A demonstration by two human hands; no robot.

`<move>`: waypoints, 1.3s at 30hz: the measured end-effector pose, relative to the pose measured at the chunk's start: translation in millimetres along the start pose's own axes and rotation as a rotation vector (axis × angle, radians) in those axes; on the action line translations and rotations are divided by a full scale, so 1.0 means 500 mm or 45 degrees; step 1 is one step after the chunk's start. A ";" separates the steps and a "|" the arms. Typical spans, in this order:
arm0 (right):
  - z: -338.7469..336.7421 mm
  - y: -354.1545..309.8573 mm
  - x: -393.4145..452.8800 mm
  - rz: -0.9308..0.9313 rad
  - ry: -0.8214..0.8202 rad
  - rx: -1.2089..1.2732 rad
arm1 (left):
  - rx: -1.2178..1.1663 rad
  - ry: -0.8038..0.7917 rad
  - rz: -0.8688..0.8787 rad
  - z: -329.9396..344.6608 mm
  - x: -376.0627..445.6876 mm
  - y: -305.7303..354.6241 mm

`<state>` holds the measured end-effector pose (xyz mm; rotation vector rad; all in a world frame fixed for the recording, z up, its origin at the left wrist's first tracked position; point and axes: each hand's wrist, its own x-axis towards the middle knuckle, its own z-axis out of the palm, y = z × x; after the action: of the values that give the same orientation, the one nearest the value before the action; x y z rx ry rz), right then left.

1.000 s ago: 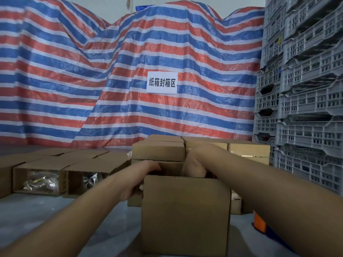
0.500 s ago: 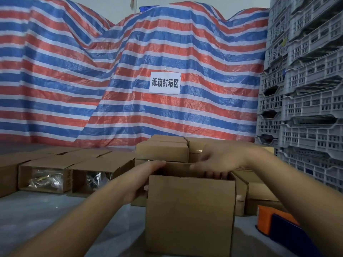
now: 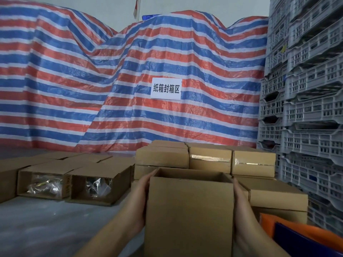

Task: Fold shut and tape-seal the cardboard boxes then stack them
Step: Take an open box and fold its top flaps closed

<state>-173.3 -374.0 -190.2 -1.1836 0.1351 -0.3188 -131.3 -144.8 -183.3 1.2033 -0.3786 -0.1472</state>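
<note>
One open-topped brown cardboard box (image 3: 189, 214) upright, centre foreground, between two hands. Left hand (image 3: 142, 193) flat on its left wall, right hand (image 3: 241, 197) flat on its right wall, fingers straight and together. Two open brown cartons (image 3: 72, 182) lie on their sides to the left; taped brown boxes stack (image 3: 206, 158) behind.

striped red-white-blue tarp (image 3: 115, 86) with a white sign (image 3: 165, 88); grey crates (image 3: 304, 101) stacked right; grey floor (image 3: 46, 225).

Both hands, left (image 3: 143, 193) and right (image 3: 241, 199), press flat against the open cardboard box's (image 3: 189, 216) sides.
</note>
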 end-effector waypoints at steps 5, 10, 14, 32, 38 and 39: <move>-0.015 0.016 0.008 -0.055 -0.027 -0.019 | -0.055 -0.078 0.083 -0.004 -0.004 -0.013; -0.019 0.024 0.011 -0.094 -0.033 -0.022 | -0.055 -0.083 0.013 -0.007 -0.007 -0.014; -0.019 0.023 0.007 -0.112 -0.056 -0.016 | -0.025 -0.025 -0.007 0.002 -0.008 -0.004; -0.023 -0.004 -0.008 -0.016 -0.146 0.060 | 0.134 -0.083 0.128 0.003 -0.019 -0.018; -0.013 -0.004 -0.008 0.003 -0.118 -0.042 | 0.076 -0.132 0.133 -0.009 -0.016 -0.014; -0.011 -0.006 -0.009 -0.006 -0.117 -0.067 | 0.066 -0.132 0.140 -0.009 -0.015 -0.015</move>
<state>-179.6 -378.4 -190.0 -1.2485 0.0609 -0.2656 -136.2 -141.2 -193.3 1.2263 -0.5409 -0.1056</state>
